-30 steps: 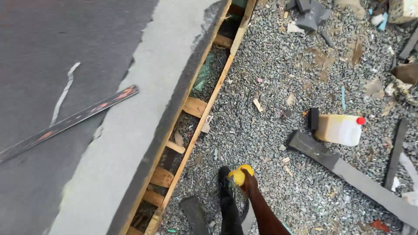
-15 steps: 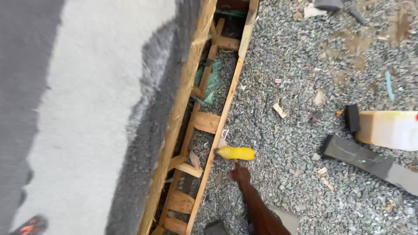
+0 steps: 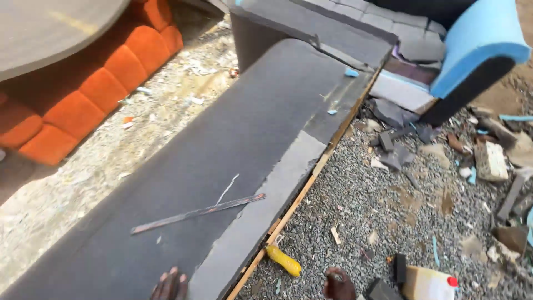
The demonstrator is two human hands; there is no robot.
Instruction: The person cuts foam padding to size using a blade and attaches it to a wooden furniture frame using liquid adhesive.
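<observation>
Yellow-handled tool (image 3: 283, 260) lies on the grey gravel (image 3: 388, 205), its tip against the wooden edge of a long grey-upholstered panel (image 3: 222, 166) — it is free of both hands, between them and a little farther from the person. Left hand (image 3: 170, 285) rests its fingertips on the panel's dark fabric at the bottom of the view, holding nothing, while the right hand (image 3: 338, 284) hovers over the gravel just right of the tool, its grip empty as far as shows — how far open, I cannot tell. A thin metal strip (image 3: 198, 213) lies on the panel, a white jug with a red cap (image 3: 430, 283) sits near the right hand, and an orange tufted cushion (image 3: 94, 83) lies beyond.
</observation>
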